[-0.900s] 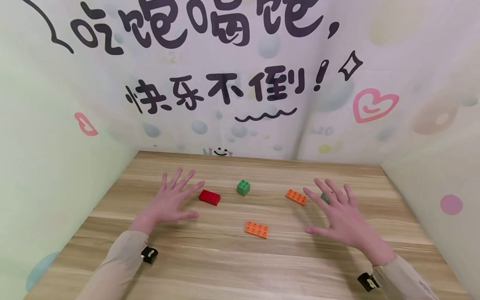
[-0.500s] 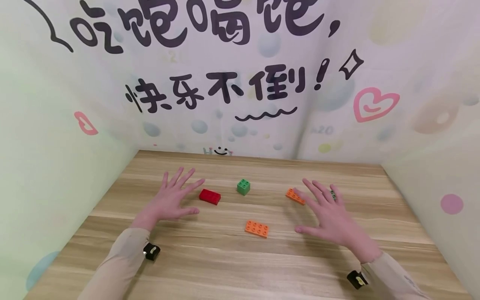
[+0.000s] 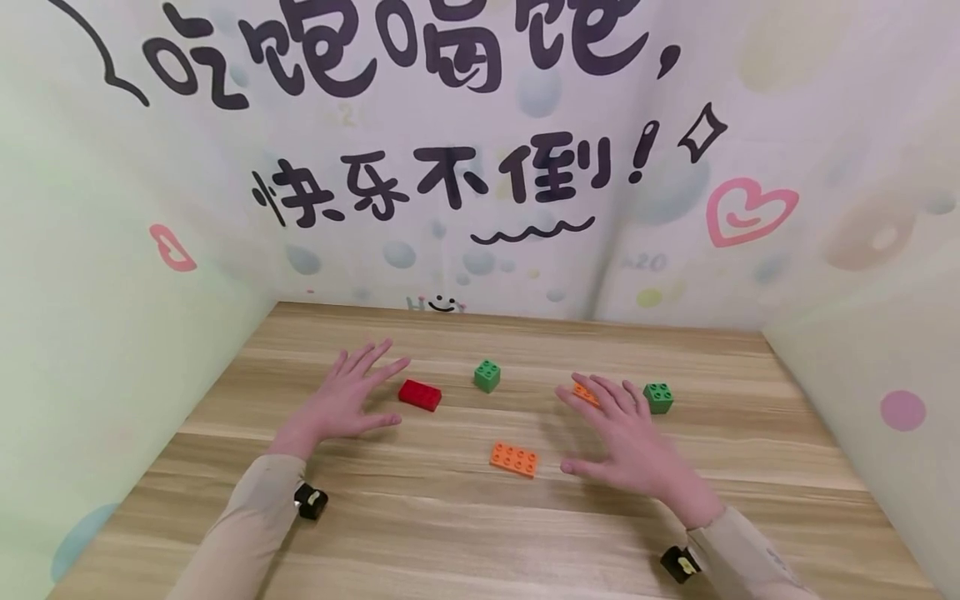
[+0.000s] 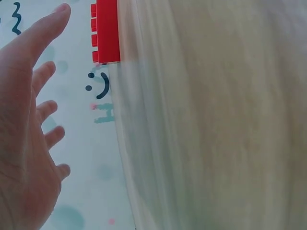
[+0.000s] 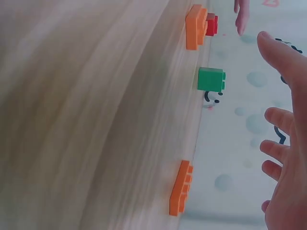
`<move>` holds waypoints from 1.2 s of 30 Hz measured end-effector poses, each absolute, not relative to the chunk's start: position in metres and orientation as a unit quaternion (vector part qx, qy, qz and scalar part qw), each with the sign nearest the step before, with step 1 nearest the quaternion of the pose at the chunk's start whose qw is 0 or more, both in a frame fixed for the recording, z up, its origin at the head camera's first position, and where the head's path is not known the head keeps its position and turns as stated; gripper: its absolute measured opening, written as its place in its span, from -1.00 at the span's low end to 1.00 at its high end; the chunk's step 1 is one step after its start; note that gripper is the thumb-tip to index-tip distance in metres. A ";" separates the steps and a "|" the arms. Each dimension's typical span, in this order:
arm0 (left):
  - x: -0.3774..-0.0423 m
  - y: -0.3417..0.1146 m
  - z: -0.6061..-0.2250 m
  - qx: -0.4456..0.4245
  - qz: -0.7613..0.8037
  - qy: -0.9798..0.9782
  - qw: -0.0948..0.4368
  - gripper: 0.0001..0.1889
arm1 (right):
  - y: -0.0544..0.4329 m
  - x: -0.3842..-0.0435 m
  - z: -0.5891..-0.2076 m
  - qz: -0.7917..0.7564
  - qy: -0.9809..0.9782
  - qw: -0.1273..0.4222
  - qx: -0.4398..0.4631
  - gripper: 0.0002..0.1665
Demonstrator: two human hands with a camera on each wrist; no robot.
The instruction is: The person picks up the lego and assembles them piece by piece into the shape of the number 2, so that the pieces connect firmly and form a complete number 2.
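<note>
My left hand (image 3: 341, 402) hovers over the table with its fingers spread, just left of a red building brick (image 3: 420, 395). In the left wrist view that red brick (image 4: 107, 31) stands apart from the thumb. Fingers loosely extended, my right hand (image 3: 626, 437) holds nothing and partly hides an orange brick (image 3: 585, 393) behind its fingertips. Just beyond that hand, to the right, sits a green brick (image 3: 658, 398). Between the hands lie another orange brick (image 3: 513, 459) and, farther back, a second green brick (image 3: 487, 376). The right wrist view shows a gap between the right hand (image 5: 288, 143) and the bricks.
The wood-grain table (image 3: 450, 533) ends at a printed cloth backdrop (image 3: 420, 258), with pale cloth walls on the left (image 3: 82, 333) and right (image 3: 885, 350). Black wrist devices sit at the left cuff (image 3: 311, 502) and right cuff (image 3: 680, 564).
My right hand has moved left, uncovering the right green brick and coming in front of the far orange brick. The left hand has barely shifted. The bricks have not moved.
</note>
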State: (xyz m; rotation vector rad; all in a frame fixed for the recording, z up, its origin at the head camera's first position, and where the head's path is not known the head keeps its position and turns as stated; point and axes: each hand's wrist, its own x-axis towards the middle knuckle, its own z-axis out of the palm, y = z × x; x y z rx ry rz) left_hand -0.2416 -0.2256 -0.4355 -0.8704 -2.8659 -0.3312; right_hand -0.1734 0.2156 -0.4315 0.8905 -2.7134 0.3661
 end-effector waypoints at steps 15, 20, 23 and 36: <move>-0.244 -0.223 -0.442 -0.276 -0.144 -0.949 0.045 -0.11 | 0.181 -0.174 -0.448 0.194 -0.916 0.125 0.328 0.13; -0.243 -0.223 -0.442 -0.276 -0.154 -0.948 0.040 -0.12 | 0.176 -0.174 -0.452 0.220 -0.913 0.112 0.325 0.12; -0.244 -0.223 -0.442 -0.274 -0.157 -0.948 0.037 -0.13 | 0.174 -0.174 -0.454 0.225 -0.913 0.107 0.323 0.12; -0.246 -0.216 -0.440 -0.278 -0.165 -0.945 0.040 -0.17 | 0.168 -0.170 -0.461 0.260 -0.918 0.049 0.295 0.03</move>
